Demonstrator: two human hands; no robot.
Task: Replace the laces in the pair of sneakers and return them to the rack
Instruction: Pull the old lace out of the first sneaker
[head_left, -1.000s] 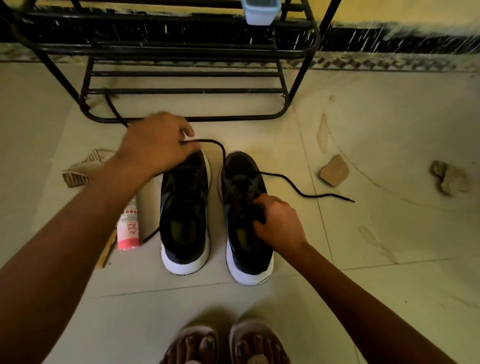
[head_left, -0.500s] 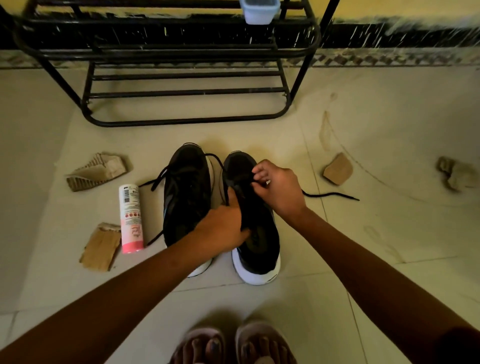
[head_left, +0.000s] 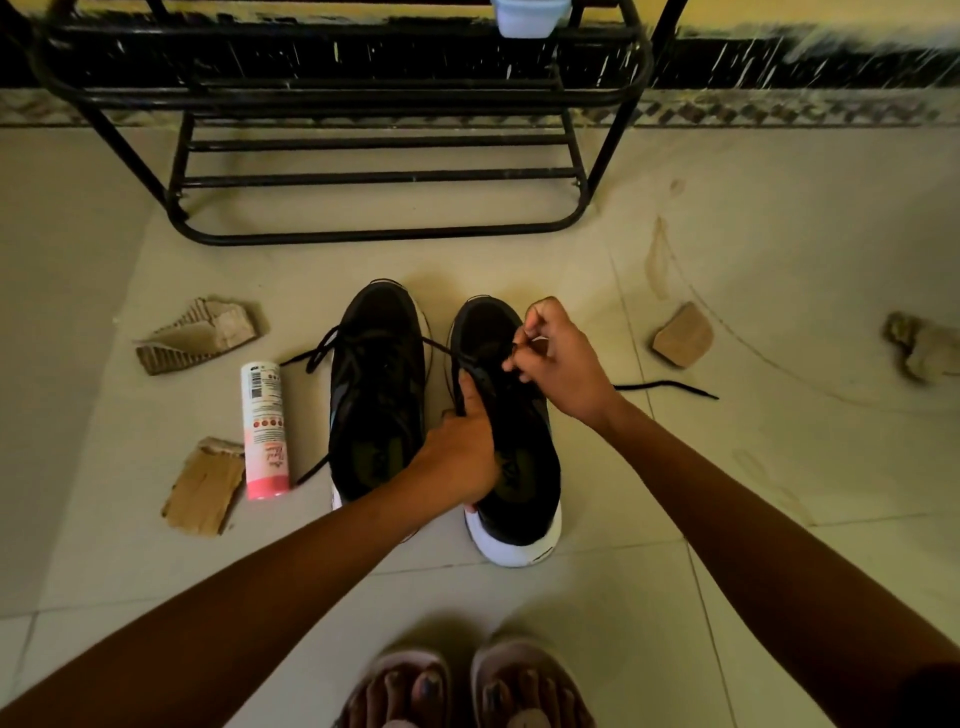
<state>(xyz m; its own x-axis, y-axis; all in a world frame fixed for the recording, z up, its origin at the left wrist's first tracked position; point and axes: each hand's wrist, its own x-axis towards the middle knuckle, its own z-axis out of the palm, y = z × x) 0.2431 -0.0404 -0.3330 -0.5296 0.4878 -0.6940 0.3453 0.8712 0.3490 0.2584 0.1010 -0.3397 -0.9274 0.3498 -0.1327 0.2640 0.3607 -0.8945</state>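
- Head view: shows the two sneakers side by side on the floor (head_left: 779, 467), toes toward the rack (head_left: 363, 236), near it but not on it.
- Pinches the lace (head_left: 675, 384) with the right hand (head_left: 563, 358), fingertips pressed together, above the front eyelets of the right sneaker (head_left: 519, 467).
- Grips another strand of the same lace with the left hand (head_left: 460, 457), curled against the inner side of that sneaker.
- Probably thin, limp and light, stiff only at the tip; better to hold close to the tip for threading.
- Probably light, with a soft upper; better to steady by the firm sole or heel.
- Leaves the left sneaker (head_left: 374, 395) untouched, laces loose.
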